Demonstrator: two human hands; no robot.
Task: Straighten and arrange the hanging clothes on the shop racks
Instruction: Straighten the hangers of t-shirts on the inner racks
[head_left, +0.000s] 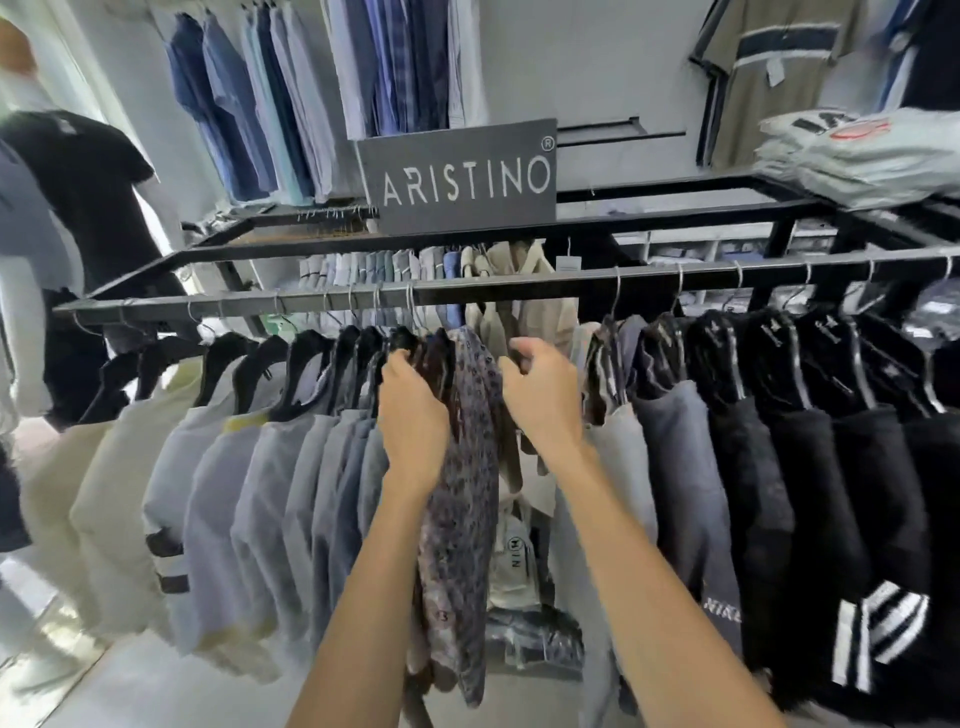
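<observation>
A black metal rail (498, 291) runs across the view with shirts on black hangers. Grey and cream shirts (249, 499) hang packed on the left, dark and black ones (810, 467) on the right. Between them hangs a dark patterned shirt (462, 499). My left hand (413, 415) grips the shoulder of the patterned shirt against the left group, fingers curled over its top. My right hand (540, 389) is just right of it with fingers curled at the hanger top; what they pinch is blurred. A gap lies right of my right hand.
An ARISTINO sign (462, 176) stands on the rack's upper frame. Folded shirts (862, 150) lie stacked at the top right. Blue shirts (291, 98) hang on the back wall. A person in a black top (88, 197) stands at the left. Bagged goods (519, 571) sit under the rail.
</observation>
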